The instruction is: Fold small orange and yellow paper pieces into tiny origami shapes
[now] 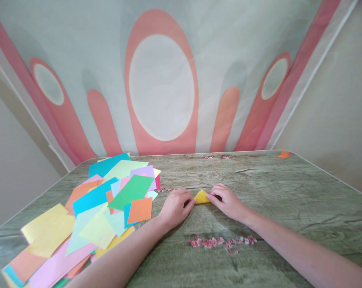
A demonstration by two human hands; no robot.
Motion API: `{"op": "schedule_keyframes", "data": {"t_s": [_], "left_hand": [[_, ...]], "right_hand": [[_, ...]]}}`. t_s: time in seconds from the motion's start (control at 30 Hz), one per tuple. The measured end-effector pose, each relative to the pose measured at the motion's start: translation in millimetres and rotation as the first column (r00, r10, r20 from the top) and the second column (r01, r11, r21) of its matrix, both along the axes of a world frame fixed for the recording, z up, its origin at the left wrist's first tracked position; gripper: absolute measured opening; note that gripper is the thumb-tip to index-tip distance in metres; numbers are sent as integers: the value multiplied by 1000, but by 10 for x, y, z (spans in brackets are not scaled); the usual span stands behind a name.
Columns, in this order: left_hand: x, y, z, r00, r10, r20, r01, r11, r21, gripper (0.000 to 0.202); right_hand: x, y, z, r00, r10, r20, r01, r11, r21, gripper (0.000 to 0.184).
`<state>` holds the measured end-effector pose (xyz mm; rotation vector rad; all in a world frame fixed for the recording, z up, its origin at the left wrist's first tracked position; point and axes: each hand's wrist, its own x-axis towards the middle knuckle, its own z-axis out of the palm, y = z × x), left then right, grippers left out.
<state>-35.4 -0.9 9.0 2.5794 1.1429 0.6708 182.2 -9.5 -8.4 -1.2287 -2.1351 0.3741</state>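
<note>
A small folded piece of yellow paper (201, 197), triangular with its peak pointing away from me, is between my two hands just above or on the table. My left hand (177, 206) pinches its left corner between thumb and fingers. At the right corner, my right hand (225, 200) grips it the same way, fingers curled. Parts of both corners are hidden under the fingertips.
Loose coloured paper sheets (91, 216) lie in a spread pile on the left of the wood-patterned table (277, 192). A small folded orange paper shape (284, 153) sits at the far right corner. Behind the table hangs a grey and pink printed backdrop (211, 48).
</note>
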Motion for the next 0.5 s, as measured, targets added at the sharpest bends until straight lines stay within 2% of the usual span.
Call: {"op": "schedule_keyframes", "data": {"t_s": [0.13, 0.2, 0.3, 0.5], "left_hand": [[-3, 3, -18, 998, 56, 34, -55, 998, -29, 17], [-5, -1, -14, 996, 72, 60, -70, 997, -39, 20], [-10, -7, -1, 999, 24, 32, -23, 1000, -12, 27], [-24, 8, -9, 995, -57, -77, 63, 995, 81, 27]], "right_hand": [[-30, 10, -36, 998, -68, 9, 68, 998, -2, 28], [-43, 11, -45, 996, -82, 22, 82, 997, 6, 26], [-56, 16, -55, 994, -100, 42, 99, 995, 21, 25], [-50, 35, -81, 989, -143, 44, 140, 989, 54, 25]]}}
